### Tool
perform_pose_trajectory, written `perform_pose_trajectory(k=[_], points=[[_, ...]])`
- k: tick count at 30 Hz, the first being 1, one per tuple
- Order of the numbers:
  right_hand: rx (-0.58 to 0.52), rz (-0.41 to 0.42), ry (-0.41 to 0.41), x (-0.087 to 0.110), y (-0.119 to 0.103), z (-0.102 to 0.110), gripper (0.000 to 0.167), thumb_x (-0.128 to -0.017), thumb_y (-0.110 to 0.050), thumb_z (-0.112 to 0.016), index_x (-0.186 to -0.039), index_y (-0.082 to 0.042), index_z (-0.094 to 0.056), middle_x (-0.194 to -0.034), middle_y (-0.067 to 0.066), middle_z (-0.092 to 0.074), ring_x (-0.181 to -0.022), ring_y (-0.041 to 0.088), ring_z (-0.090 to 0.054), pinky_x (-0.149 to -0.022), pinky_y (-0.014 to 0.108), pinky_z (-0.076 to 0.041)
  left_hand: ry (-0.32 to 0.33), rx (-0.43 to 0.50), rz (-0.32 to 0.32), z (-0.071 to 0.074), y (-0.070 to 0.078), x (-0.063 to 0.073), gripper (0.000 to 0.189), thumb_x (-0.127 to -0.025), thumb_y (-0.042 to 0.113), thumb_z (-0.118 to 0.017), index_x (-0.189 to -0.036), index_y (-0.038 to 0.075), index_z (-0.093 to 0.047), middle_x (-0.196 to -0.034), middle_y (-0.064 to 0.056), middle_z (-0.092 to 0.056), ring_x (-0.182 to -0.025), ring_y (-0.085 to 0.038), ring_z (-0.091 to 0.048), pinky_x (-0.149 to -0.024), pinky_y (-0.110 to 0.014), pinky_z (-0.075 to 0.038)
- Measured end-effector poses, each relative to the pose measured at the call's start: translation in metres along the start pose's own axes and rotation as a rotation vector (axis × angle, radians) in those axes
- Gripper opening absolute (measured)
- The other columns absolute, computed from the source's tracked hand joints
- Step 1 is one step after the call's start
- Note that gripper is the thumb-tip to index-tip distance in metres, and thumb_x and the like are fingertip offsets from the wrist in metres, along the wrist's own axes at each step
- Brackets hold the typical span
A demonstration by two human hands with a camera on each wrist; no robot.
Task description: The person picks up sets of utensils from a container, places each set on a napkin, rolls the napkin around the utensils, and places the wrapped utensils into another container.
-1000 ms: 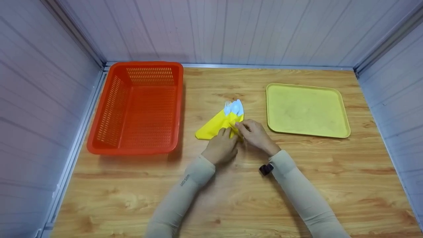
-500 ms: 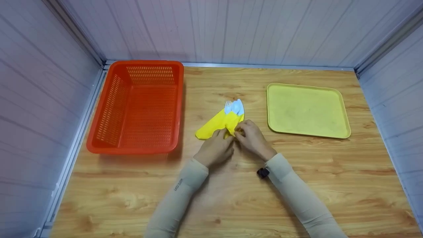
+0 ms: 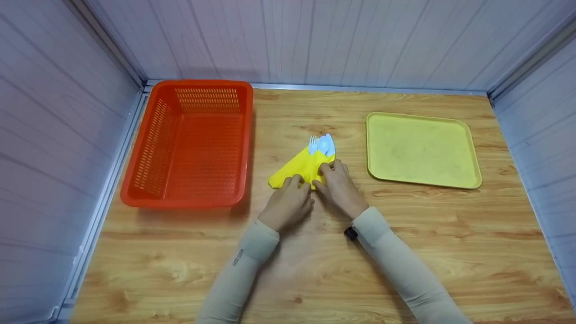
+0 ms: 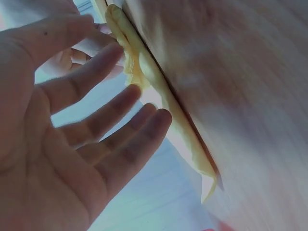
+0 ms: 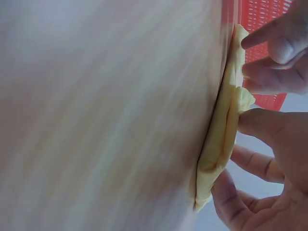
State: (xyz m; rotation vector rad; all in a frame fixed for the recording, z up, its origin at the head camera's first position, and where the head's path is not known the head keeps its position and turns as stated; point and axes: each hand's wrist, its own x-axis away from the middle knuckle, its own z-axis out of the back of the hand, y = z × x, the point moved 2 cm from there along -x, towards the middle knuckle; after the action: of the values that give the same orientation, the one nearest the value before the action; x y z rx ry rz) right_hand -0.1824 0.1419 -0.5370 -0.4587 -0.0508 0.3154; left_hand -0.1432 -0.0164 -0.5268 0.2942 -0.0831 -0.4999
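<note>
A yellow cloth napkin [image 3: 294, 167] lies folded on the table, its left end tapering to a point. From its upper end stick out a light-blue fork [image 3: 313, 146], spoon [image 3: 323, 145] and knife [image 3: 330, 145], side by side; their handles are hidden in the cloth. My left hand [image 3: 287, 203] touches the napkin's lower edge with spread, slightly bent fingers. Beside it, my right hand [image 3: 341, 189] rests thumb and fingertips on the right part of the cloth, thumb apart from the fingers. In the right wrist view the napkin [image 5: 219, 134] appears edge-on with its folds bunched.
To the left stands a red perforated plastic basket [image 3: 249, 135] with nothing in it. A yellow tray [image 3: 420, 148] lies flat at the right. Pale panel walls [image 3: 288, 42] enclose the wooden table [image 3: 450, 234] at the back and both sides.
My left hand has drawn back slightly down and left, exposing more napkin. The right hand's fingers have gone from pinching the cloth's fold to resting spread on it. The fold lies flatter.
</note>
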Motion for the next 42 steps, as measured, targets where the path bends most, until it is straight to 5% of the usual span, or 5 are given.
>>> perform_pose_trajectory(k=[7,13,19,36,42], points=[[0.038,0.008,-0.002,-0.004,-0.001,0.000,0.025,-0.097,-0.023,-0.069,-0.110,-0.003,-0.061,-0.114,0.021,-0.051,-0.104,0.037,-0.049,-0.087,0.045,-0.046,0.049,-0.115,-0.093,-0.003,0.005,0.004,0.045,-0.097,0.026,-0.063,-0.134,0.001,-0.060,-0.138,-0.017,-0.055,-0.123,-0.036,-0.053,-0.096,-0.046,-0.050],[0.036,0.043,-0.011,-0.005,0.001,0.000,0.026,-0.096,-0.022,-0.069,-0.111,-0.002,-0.061,-0.114,0.023,-0.051,-0.105,0.040,-0.051,-0.088,0.048,-0.046,-0.106,-0.158,0.013,-0.005,0.007,0.004,0.056,-0.098,0.031,-0.060,-0.144,0.001,-0.050,-0.149,-0.013,-0.047,-0.134,-0.035,-0.045,-0.099,-0.051,-0.047],[0.033,0.081,-0.085,-0.006,0.004,0.005,0.036,-0.098,-0.020,-0.066,-0.132,-0.009,-0.061,-0.120,0.024,-0.050,-0.104,0.037,-0.049,-0.087,0.047,-0.046,-0.215,-0.144,0.100,-0.008,0.007,0.002,0.061,-0.100,0.035,-0.057,-0.150,0.003,-0.043,-0.154,-0.012,-0.042,-0.140,-0.035,-0.036,-0.105,-0.055,-0.040],[0.172,0.187,-0.272,-0.015,0.000,0.014,0.041,-0.104,-0.016,-0.050,-0.143,-0.023,-0.058,-0.114,0.024,-0.044,-0.096,0.034,-0.043,-0.080,0.044,-0.044,-0.126,-0.128,0.165,-0.008,-0.002,0.001,0.052,-0.095,0.036,-0.064,-0.137,0.008,-0.057,-0.128,-0.018,-0.052,-0.116,-0.039,-0.047,-0.087,-0.052,-0.049],[0.282,0.223,-0.292,-0.018,-0.003,0.012,0.040,-0.104,-0.020,-0.050,-0.143,-0.025,-0.058,-0.116,0.029,-0.043,-0.088,0.036,-0.044,-0.072,0.043,-0.049,-0.061,-0.123,0.269,0.003,-0.016,0.005,0.030,-0.096,0.032,-0.062,-0.117,0.012,-0.068,-0.115,-0.020,-0.054,-0.106,-0.038,-0.050,-0.076,-0.049,-0.050]])
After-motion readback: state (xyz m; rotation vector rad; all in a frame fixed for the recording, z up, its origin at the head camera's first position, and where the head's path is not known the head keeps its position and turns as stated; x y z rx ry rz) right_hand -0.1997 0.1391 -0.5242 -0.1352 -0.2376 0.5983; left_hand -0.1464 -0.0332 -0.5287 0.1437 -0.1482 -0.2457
